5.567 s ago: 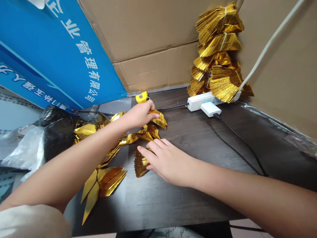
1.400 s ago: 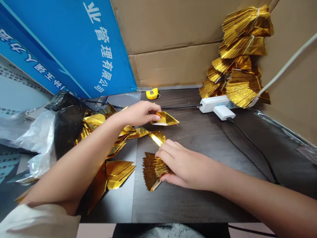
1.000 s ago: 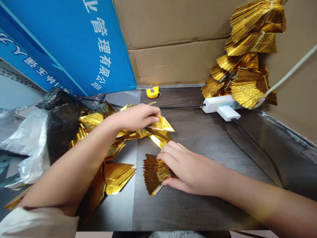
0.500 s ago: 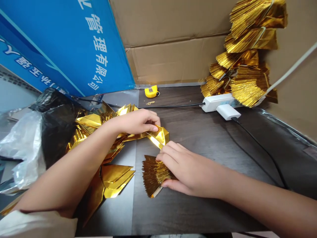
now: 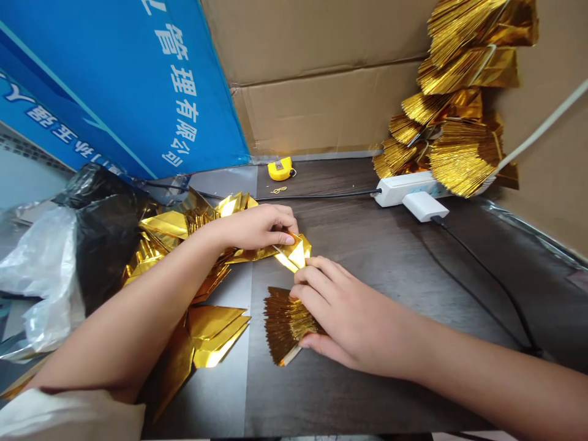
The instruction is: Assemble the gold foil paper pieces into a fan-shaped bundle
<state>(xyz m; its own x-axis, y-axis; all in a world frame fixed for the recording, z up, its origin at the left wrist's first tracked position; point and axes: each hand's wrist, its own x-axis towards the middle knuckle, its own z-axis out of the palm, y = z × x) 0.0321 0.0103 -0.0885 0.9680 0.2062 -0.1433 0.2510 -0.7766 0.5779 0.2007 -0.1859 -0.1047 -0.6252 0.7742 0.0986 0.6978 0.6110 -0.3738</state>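
My left hand (image 5: 269, 228) pinches a folded piece of gold foil paper (image 5: 299, 250) between thumb and fingers, just above the table. Close in front of it, my right hand (image 5: 337, 309) is wrapped round a fanned stack of gold foil paper (image 5: 287, 321), whose pleated edges spread out to the left. The right fingertips meet the lower end of the piece in my left hand. Under and behind my left wrist lies a loose heap of folded gold foil papers (image 5: 165, 225), partly hidden by the forearm. More flat folded foil pieces (image 5: 218, 331) lie nearer to me.
A yellow tape measure (image 5: 280, 169) and a small rubber band (image 5: 278, 190) lie at the back. At the right, banded gold foil bundles (image 5: 459, 153) are piled by a white power strip (image 5: 404, 185) with cables. Black and clear plastic bags (image 5: 108, 245) sit at the left.
Hardly anything differs. My right fingers have lifted slightly at the end of the foil piece, and that piece has tilted a little. The left hand stays in place.
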